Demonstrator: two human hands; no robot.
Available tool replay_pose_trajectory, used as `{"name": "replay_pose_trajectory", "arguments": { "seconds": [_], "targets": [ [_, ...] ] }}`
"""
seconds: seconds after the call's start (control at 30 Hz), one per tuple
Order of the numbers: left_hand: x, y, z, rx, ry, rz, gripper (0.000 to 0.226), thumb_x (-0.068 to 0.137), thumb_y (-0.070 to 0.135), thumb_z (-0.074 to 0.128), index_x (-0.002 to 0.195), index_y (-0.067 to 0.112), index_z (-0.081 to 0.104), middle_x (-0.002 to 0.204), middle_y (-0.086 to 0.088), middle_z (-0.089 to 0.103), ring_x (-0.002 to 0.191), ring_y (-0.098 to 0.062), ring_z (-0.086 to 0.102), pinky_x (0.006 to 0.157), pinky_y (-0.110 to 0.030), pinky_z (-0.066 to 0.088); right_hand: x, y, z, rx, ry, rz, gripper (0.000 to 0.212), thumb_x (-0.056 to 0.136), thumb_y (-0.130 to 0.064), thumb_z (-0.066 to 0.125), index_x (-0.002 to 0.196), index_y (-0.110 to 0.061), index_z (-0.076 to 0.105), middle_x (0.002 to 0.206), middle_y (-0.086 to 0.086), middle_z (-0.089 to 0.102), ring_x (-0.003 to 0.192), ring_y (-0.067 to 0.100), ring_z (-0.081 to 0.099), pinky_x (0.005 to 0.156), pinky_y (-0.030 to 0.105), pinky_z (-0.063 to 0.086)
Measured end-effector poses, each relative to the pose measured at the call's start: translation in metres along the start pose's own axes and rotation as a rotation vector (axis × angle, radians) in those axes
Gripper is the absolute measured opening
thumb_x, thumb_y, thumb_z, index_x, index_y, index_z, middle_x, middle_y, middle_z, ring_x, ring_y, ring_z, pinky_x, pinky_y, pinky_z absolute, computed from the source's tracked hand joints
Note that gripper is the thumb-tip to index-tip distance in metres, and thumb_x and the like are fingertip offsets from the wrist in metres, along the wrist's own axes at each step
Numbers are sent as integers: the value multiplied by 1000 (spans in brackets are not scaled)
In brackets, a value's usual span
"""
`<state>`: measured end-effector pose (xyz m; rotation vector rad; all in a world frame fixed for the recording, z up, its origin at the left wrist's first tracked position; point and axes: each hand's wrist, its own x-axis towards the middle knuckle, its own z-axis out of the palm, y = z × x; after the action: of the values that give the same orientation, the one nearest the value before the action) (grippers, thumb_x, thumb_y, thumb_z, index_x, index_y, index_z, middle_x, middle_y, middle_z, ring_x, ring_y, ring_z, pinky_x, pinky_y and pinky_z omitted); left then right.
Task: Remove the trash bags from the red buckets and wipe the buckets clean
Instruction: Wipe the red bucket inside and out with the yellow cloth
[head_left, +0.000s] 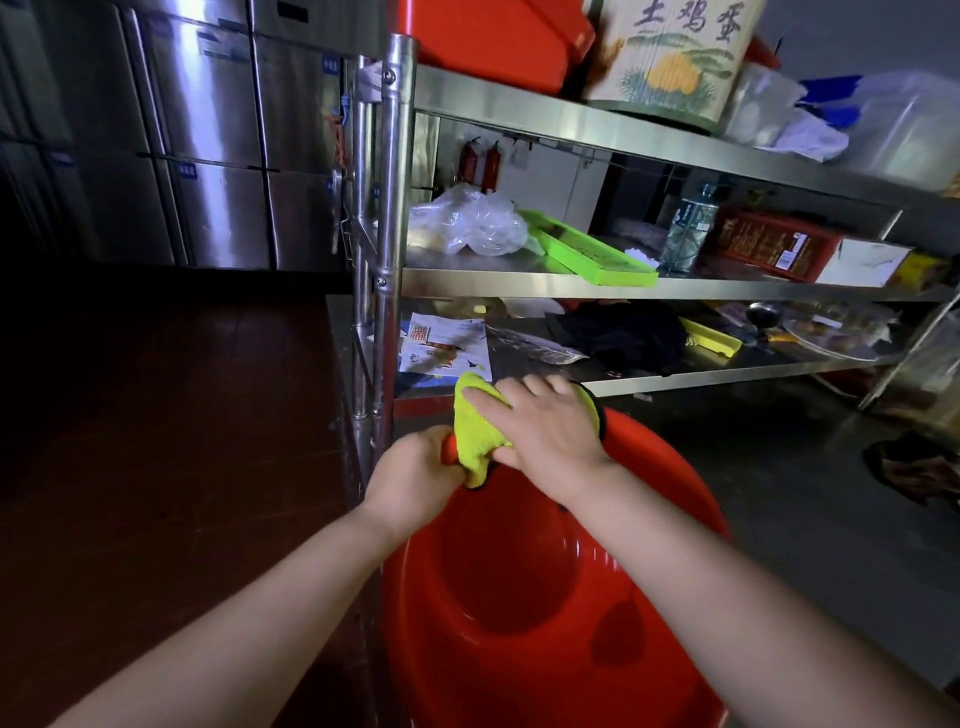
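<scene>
Bucket (519, 597) holds no bag; right hand (545, 436) presses cloth (475, 426) flat on its rim, left hand (415, 475) seemingly gripping the rim; wiping underway.

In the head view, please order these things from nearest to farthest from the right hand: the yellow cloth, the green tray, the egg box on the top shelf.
1. yellow cloth: under the right hand, on the red bucket rim.
2. green tray: middle shelf, above the hand.
3. egg box: top shelf, highest.

My left hand (415, 467) grips the red bucket's (519, 597) rim at frame centre; my right hand (545, 431) presses a yellow cloth (475, 423) there.
</scene>
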<state>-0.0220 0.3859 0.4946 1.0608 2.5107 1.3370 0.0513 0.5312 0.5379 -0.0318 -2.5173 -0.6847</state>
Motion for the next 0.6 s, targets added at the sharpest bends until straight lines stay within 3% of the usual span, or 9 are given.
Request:
{"name": "replay_pose_trajectory", "arguments": {
  "seconds": [0.17,0.27,0.4,0.5,0.6],
  "targets": [
    [-11,-14,-4,-139,0,-108,11,72,18,66,81,20,61,55,0,57,48,-20,52,55,-35,45,-13,17,4,-32,26,150,78,44,-48,86,115,-26,61,79,3,58,70,26,57,62,35,45],
    [-23,-31,-14,-284,55,-176,13,70,18,67,80,26,64,66,-14,67,55,-31,61,58,-43,52,-35,34,9,-43,26,298,85,47,-48,86,121,-25,53,87,8,58,72,29,58,58,36,48],
    [-36,-42,-17,-301,88,-195,10,79,13,67,83,22,63,70,-19,66,54,-29,58,59,-46,52,-52,36,11,-40,22,382,90,52,-43,86,129,-25,43,100,13,59,74,32,59,56,36,50],
    [-39,-43,-20,-223,88,-181,11,72,27,67,80,23,61,64,-7,65,55,-25,61,62,-48,54,-48,35,7,-25,36,336,82,49,-40,88,123,-22,55,93,12,60,72,31,58,52,35,49],
    [-26,-27,-34,-28,-30,-132,31,65,39,69,90,22,60,75,-2,68,66,-21,66,67,-42,55,-39,40,1,-24,68,201,79,47,-41,89,117,-24,58,85,8,59,69,28,57,46,31,46]
  ]
}}
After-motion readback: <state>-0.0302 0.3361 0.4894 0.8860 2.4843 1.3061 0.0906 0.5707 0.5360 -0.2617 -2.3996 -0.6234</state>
